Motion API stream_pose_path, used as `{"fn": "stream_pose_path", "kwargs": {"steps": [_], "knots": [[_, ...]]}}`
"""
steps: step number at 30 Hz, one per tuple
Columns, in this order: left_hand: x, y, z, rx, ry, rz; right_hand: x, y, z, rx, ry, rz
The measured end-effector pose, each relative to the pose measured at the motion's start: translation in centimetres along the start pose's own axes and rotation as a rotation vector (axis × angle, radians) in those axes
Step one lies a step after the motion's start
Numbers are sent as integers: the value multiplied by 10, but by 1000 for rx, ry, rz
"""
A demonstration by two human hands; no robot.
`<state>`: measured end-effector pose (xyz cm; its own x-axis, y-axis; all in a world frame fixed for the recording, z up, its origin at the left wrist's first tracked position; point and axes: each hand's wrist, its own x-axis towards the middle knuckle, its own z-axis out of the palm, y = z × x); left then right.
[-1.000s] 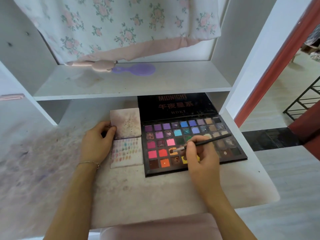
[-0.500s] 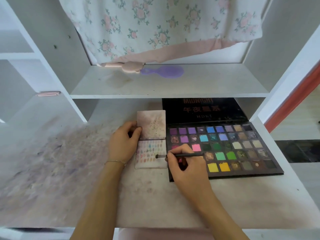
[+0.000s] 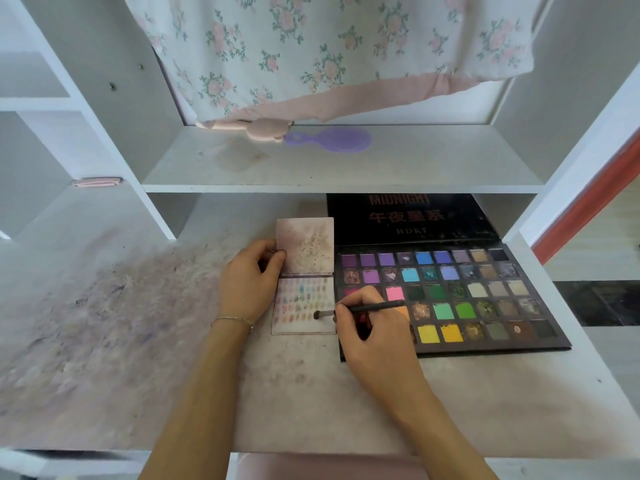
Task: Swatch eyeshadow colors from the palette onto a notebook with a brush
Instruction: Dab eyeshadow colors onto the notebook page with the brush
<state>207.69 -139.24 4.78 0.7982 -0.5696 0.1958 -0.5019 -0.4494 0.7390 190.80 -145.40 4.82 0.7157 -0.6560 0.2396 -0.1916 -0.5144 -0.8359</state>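
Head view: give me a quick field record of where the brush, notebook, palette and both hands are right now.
brush: held in right hand, bristle tip on the lower notebook page
notebook: open on the desk, left of the palette; lower page has rows of swatches
palette: open, lid tilted back, pans to the right of the notebook
left hand: grips the notebook's left edge, at the upper page
shelf: purple hairbrush lying flat
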Motion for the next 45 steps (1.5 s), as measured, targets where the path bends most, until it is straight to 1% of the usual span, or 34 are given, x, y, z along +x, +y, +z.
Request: {"fn": "stream_pose_path", "kwargs": {"steps": [27,29,32,36,41,45], "knots": [[1,-2,1,9,5,0,1,1,0,-23,-18,-22],[1,-2,1,10,2,1,1,-1,0,-9,33,-31],[2,-2,1,15,-3,2,1,-3,-1,94,129,-44],[2,-2,1,0,-4,-3,1,-4,-3,191,191,-77],[1,-1,1,-7,-7,-9,-5,0,-10,170,251,-118],[1,-1,1,4,7,-12,-16,11,-34,174,336,-59]]}}
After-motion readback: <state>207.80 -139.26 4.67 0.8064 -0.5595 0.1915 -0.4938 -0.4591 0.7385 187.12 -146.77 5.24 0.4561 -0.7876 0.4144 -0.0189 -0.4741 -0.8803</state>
